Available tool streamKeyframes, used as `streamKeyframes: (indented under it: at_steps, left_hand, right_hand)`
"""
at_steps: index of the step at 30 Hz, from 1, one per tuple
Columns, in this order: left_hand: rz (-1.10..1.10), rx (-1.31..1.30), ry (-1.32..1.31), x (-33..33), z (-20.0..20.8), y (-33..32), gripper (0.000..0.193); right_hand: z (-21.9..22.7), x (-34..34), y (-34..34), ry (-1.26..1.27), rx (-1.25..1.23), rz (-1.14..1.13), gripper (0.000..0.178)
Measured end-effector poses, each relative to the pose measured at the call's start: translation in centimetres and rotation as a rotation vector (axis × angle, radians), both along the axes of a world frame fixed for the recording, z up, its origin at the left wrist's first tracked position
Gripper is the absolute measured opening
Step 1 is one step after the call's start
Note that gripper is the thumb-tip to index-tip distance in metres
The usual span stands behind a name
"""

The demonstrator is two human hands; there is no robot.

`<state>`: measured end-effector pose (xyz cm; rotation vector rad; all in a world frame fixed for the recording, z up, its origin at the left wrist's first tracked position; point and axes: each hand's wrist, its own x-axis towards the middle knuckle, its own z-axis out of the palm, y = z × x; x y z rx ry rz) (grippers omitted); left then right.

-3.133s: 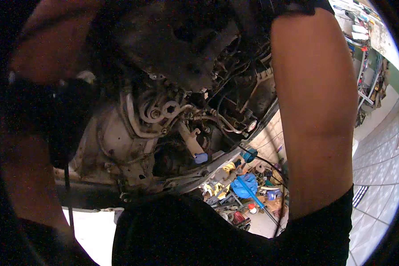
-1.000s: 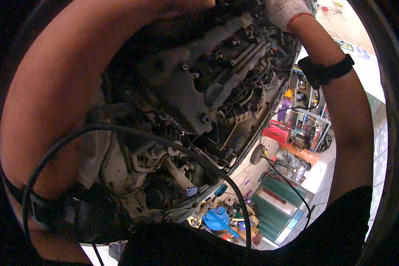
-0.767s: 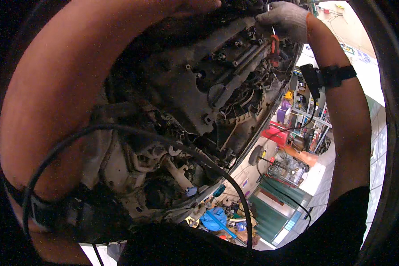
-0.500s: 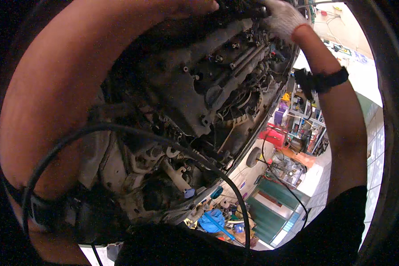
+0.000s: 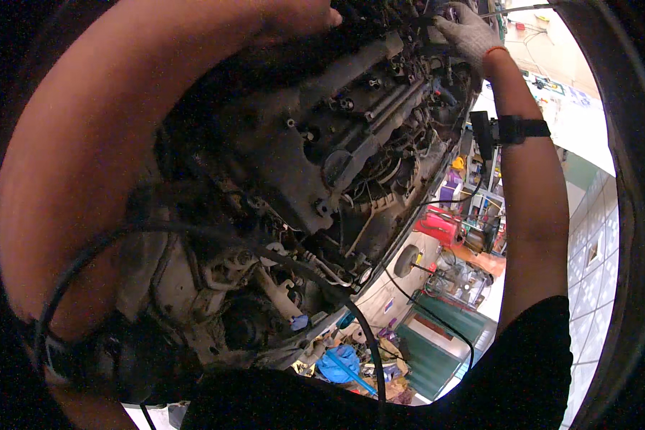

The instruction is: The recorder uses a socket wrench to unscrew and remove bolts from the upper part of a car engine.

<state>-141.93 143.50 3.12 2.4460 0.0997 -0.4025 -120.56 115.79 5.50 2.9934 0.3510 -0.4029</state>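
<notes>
My right hand (image 5: 471, 34), in a pale knit glove with an orange cuff, is at the far right end of the engine bay. Its fingers are curled at some dark parts there, and what they hold is too dark to make out. My left arm (image 5: 72, 165) arches over the left side of the bay. My left hand (image 5: 304, 18) is at the top edge, in deep shadow, with only a fingertip showing clearly. Between the hands and my body is a dusty engine (image 5: 265, 158) with a dark cover, exposed bolts and wiring.
A thick black hose or cable (image 5: 158, 226) loops across the near side of the bay. Dark straps sit on both my arms. Beyond the car's front edge are a red container (image 5: 439, 226), a wheel (image 5: 407, 261), a blue bag (image 5: 338, 364) and cluttered shelves. The raised hood (image 5: 623, 93) curves along the right.
My right hand has shifted slightly right and down, and its fingers show more clearly. A dark cylinder end beside it is out of sight. The view has tilted slightly.
</notes>
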Motion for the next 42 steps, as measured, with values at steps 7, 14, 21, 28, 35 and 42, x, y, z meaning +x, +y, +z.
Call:
streamKeyframes:
  at_steps: [7,14,21,28,35,42]
  left_hand:
    - [-0.105,-0.050,0.058,0.9,-0.2,1.1,0.044]
    - [0.006,0.018,-0.015,0.1,-0.6,-0.1,0.044]
    - [-0.028,0.025,0.027,0.5,-0.3,-0.1,0.044]
    - [-0.044,0.008,0.017,0.2,0.1,0.1,0.044]
    - [0.032,0.043,0.025,-0.4,1.3,-0.7,0.045]
    - [0.063,0.089,0.077,-0.6,1.9,-1.5,0.045]
  right_hand:
    - [-2.3,4.1,-5.4,0.248,0.421,-0.210,0.058]
    - [-3.8,4.6,-5.3,-0.022,-0.144,0.172,0.086]
    - [-0.9,1.7,-1.6,0.102,-0.267,0.078,0.069]
    - [-1.4,0.8,-2.0,0.051,-0.244,0.084,0.068]
    - [-4.3,-1.1,2.0,-0.259,-0.235,-0.002,0.062]
    - [-4.5,-4.1,4.8,-0.418,-0.256,-0.209,0.063]
